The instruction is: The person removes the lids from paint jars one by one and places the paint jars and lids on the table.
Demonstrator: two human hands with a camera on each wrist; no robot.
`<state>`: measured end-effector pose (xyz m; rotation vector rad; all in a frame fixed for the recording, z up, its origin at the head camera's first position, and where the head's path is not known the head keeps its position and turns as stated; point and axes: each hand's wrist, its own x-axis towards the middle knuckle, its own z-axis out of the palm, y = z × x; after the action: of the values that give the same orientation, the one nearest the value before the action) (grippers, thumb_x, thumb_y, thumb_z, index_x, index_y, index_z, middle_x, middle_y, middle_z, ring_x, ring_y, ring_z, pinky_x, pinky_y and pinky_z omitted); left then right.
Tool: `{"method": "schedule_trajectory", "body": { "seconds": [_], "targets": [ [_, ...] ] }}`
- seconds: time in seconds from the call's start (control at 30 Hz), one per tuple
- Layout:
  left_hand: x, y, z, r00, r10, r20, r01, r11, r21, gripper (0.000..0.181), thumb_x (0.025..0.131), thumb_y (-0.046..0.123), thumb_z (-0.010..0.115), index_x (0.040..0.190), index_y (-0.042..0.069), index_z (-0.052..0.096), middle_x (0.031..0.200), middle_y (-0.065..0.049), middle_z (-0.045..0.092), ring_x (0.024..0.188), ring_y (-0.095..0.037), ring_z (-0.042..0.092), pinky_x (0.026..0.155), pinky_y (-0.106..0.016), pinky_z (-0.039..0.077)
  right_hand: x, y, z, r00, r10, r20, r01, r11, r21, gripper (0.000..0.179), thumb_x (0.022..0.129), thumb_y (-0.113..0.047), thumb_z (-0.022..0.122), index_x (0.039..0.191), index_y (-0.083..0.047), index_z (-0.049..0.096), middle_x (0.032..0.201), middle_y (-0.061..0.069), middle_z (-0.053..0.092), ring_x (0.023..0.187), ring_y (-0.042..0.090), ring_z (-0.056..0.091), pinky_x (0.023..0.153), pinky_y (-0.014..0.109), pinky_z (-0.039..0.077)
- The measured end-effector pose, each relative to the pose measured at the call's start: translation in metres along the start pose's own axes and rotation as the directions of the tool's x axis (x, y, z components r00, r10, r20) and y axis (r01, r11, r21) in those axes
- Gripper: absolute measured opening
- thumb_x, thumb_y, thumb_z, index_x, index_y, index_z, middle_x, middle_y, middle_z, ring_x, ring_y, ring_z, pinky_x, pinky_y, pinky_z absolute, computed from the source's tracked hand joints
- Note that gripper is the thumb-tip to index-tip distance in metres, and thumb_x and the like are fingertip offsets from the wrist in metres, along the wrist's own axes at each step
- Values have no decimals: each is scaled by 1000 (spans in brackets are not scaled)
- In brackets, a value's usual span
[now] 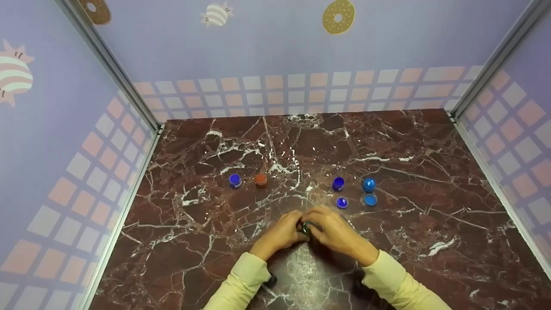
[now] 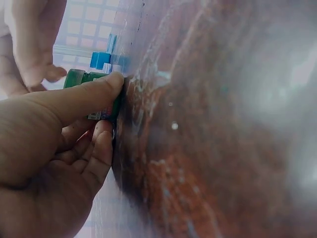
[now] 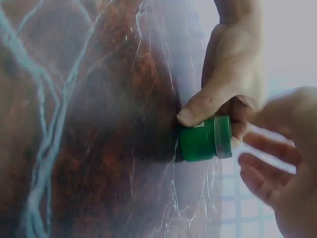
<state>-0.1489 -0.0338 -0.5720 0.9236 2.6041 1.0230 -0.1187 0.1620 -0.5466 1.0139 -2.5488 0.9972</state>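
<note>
A small green paint jar (image 3: 197, 143) stands on the table between both hands, its cap (image 3: 223, 137) on top. My left hand (image 1: 282, 230) grips its side, thumb on one side and fingers round the other, as the left wrist view also shows. Over the cap is my right hand (image 3: 292, 163), fingers loosely bent and apart from the jar. In the head view the jar (image 1: 306, 228) is mostly hidden by the hands.
Beyond the left hand stand a violet-blue jar (image 1: 235, 180) and an orange-brown jar (image 1: 261, 180). On the right are a dark blue jar (image 1: 338, 184) with its lid (image 1: 342, 203) in front, and a light blue jar (image 1: 369, 185) with its lid (image 1: 370, 200). Panels (image 1: 275, 51) enclose the marbled table.
</note>
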Motion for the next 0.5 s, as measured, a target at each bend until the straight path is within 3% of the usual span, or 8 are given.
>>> {"method": "schedule_trajectory", "body": {
  "seconds": [0.07,0.23,0.33,0.5],
  "targets": [
    [0,0,0,1000,9,-8,-9,1000,-7,37,77,13,90,102,5,64,94,-2,60,88,-16,56,83,-34,51,1,-1,0,992,101,-77,-99,994,35,18,86,6,73,104,1,73,104,11,70,91,24,67,80,36,58],
    [0,-2,1,999,39,-27,-40,999,-16,37,74,10,91,98,4,64,89,-1,57,82,-11,51,77,-29,48,4,-7,3,930,300,-214,-298,954,40,11,88,5,74,98,3,73,89,7,66,75,20,64,64,32,56],
    [0,-2,2,999,40,-31,-41,999,-18,37,73,9,91,96,5,63,88,0,57,80,-10,50,76,-28,47,5,-13,6,908,343,-239,-355,935,-7,9,89,0,76,97,2,72,88,8,67,76,22,64,65,34,57],
    [0,-2,2,999,23,-30,-23,1000,-7,36,74,10,91,94,6,61,86,1,55,78,-10,49,74,-27,46,6,-23,15,900,360,-244,-400,906,-139,18,88,-9,80,96,2,68,90,13,66,74,32,68,61,43,58]
  ]
}}
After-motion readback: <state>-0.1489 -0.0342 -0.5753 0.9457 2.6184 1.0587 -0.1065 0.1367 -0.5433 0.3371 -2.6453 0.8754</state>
